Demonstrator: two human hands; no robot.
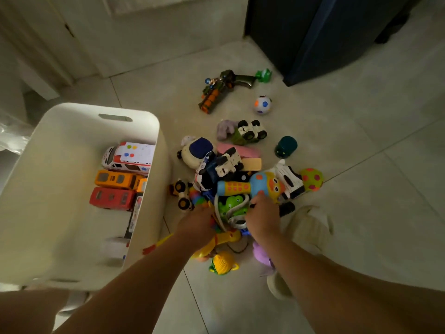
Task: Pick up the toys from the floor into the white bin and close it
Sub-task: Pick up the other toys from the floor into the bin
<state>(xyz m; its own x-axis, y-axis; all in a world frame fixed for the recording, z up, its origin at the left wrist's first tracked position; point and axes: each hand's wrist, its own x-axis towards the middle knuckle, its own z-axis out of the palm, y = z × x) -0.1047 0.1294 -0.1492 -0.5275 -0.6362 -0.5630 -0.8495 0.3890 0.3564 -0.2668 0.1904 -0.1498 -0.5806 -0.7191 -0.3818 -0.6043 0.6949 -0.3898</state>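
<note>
A white bin (pixel 72 116) stands open on the left, holding a white ambulance (pixel 130 156), an orange bus (pixel 120 180) and a red bus (pixel 112 198). A heap of toys (pixel 228 169) lies on the floor to its right. My left hand (pixel 196 225) is down in the heap's near left edge, fingers curled among colourful pieces. My right hand (pixel 262 216) is closed at the base of a blue and yellow toy microphone (pixel 250 186), beside a green frog toy (pixel 232 204). What each hand grips is partly hidden.
Farther off lie a toy gun (pixel 216 92), a small green toy (pixel 263 75), a spotted white ball (pixel 263 104) and a dark teal toy (pixel 286 146). A dark cabinet (pixel 325 32) stands at the back right. My slippered foot (pixel 310 227) rests beside the heap.
</note>
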